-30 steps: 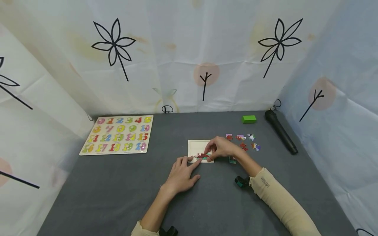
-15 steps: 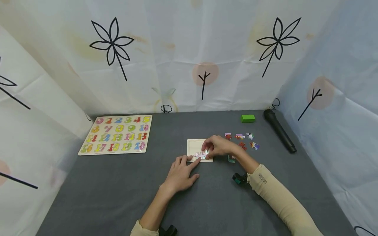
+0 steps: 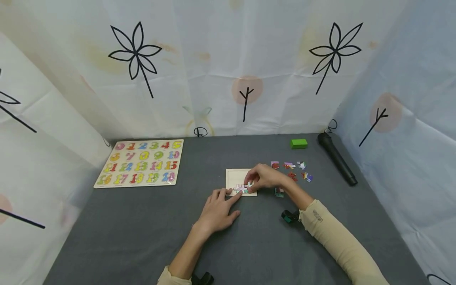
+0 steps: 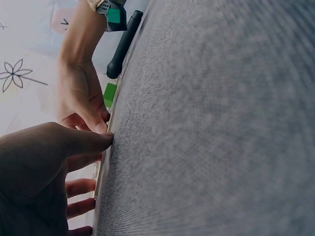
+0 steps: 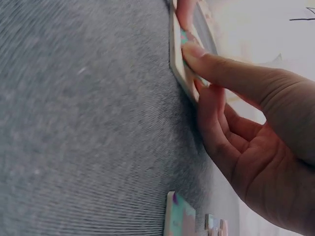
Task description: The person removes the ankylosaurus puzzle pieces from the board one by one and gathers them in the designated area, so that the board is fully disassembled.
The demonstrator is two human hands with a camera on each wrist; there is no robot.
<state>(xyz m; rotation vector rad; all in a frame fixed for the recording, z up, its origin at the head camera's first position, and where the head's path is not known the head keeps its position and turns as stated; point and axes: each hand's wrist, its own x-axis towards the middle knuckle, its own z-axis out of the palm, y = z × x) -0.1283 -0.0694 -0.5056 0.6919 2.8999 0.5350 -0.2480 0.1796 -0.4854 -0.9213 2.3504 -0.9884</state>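
Observation:
A small wooden puzzle tray lies mid-table, with joined jigsaw pieces along its near edge; glare washes out their picture. My right hand pinches a jigsaw piece at the right end of that row, thumb on the near side; its fingers partly hide the piece. My left hand rests at the tray's lower left, fingers extended, the index fingertip touching the pieces. In the left wrist view, the left thumb lies along the tray's edge, close to the right hand.
Several loose jigsaw pieces lie right of the tray, one beside the right wrist. A green block and a black microphone-like stick stand at the back right. A number board lies at the left on the grey table.
The joined pieces went from a dark reddish look to a pale, shiny one. Both hands have stayed almost in place at the tray.

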